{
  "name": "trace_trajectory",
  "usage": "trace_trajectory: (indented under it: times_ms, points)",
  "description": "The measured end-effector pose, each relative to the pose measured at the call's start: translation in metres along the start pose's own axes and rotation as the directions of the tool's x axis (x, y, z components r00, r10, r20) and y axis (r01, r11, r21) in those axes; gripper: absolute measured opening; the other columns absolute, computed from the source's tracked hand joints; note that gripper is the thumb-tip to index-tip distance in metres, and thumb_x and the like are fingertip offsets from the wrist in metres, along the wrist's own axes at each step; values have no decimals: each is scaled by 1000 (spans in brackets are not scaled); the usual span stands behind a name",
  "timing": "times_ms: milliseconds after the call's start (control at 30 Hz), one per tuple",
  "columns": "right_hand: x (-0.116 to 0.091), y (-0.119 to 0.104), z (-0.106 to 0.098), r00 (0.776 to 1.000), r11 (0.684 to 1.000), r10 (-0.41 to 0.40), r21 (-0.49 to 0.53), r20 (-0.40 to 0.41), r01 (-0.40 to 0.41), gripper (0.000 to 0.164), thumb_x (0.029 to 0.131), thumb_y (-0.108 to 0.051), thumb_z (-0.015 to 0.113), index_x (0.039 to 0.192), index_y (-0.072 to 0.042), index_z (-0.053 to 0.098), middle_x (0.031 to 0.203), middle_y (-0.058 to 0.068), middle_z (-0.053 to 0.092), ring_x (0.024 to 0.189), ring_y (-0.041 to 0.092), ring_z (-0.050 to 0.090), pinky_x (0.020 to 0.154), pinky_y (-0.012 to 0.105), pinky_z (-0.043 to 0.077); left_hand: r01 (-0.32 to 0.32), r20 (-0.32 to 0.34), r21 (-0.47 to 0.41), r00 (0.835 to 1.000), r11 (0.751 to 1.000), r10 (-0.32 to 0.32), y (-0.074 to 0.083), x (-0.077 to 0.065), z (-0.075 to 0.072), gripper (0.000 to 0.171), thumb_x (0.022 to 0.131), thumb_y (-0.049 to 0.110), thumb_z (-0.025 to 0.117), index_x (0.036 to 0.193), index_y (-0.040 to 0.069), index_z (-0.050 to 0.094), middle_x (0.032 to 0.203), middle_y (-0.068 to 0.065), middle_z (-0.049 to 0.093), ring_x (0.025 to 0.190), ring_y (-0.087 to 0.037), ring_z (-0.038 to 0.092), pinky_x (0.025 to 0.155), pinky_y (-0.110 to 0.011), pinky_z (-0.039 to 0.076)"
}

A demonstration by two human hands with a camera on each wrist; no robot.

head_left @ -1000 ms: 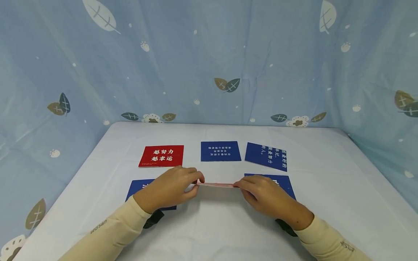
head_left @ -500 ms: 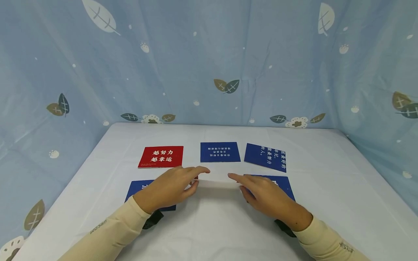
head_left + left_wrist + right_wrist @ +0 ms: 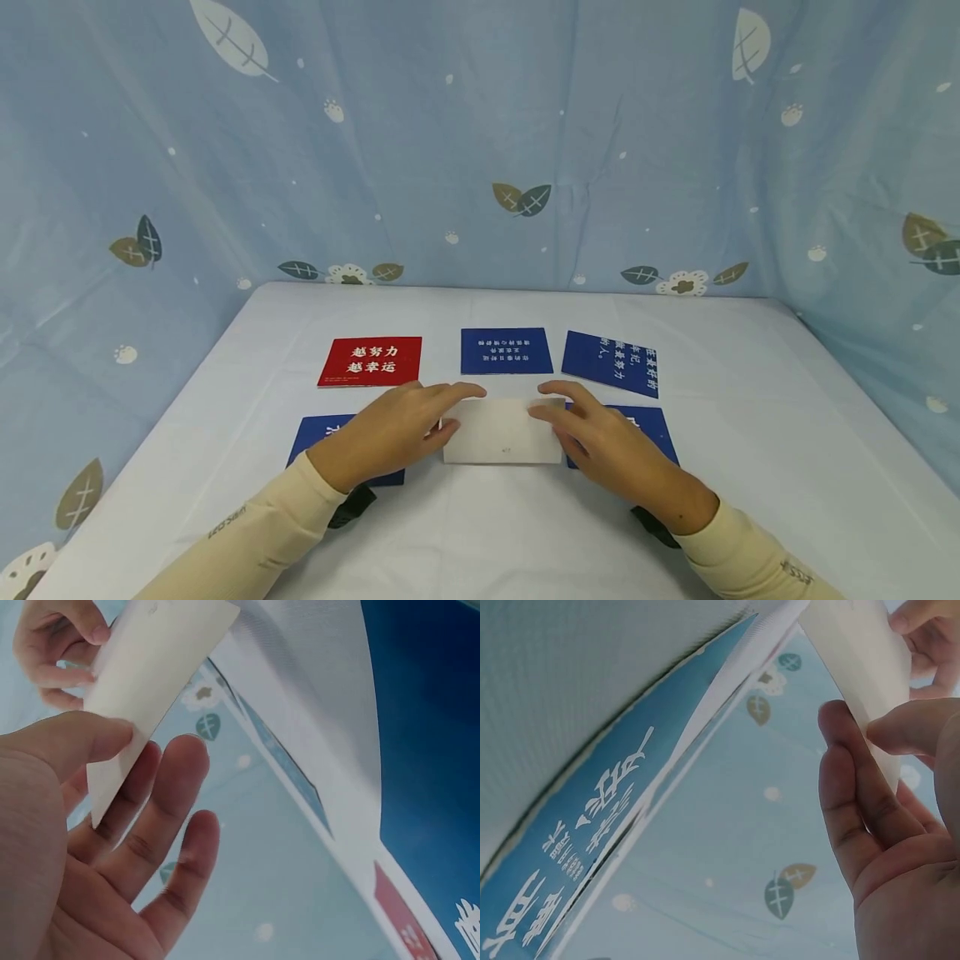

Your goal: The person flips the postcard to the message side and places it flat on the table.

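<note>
Left hand (image 3: 386, 433) and right hand (image 3: 609, 443) are pinching opposite ends of off-white rectangular paper card (image 3: 491, 429), showing tiny mark (image 3: 506, 451) near lower edge.

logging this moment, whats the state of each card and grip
left grip: pinching the pale card
right grip: pinching the pale card
pale card: held between both grips
red card: flat, print upright
middle blue card: flat, printed side up
far right blue card: flat, askew, text sideways
near left blue card: flat, partly hidden
near right blue card: flat, partly hidden
</note>
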State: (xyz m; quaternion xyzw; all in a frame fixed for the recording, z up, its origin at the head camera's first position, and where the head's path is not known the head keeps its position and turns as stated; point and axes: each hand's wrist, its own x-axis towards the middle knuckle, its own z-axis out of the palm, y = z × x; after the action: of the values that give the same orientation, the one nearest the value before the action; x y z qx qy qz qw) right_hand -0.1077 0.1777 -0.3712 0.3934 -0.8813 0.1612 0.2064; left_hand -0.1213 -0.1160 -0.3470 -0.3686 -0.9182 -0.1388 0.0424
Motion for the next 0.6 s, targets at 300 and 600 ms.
trace_trajectory:
  times_ms: [300, 600]
  points:
    - [-3, 3, 5, 1000, 1000, -18, 6, 6, 18, 45, 76, 1, 83, 116, -17, 72, 134, 8, 56, 81, 10, 63, 60, 10, 49, -1, 29, 74, 1000, 997, -1, -1, 0, 6, 57, 89, 27, 77, 141, 23, 53, 113, 0, 72, 78, -10, 65, 74, -23, 58]
    - [-2, 3, 5, 967, 997, 80, -17, 243, -78, 44, 82, -16, 83, 124, -19, 71, 135, 8, 58, 80, 9, 66, 69, 19, 58, 25, 98, 121, 995, 992, -37, -2, -2, 14, 74, 84, 33, 81, 149, 27, 45, 111, 2, 65, 77, -8, 57, 73, -25, 55]
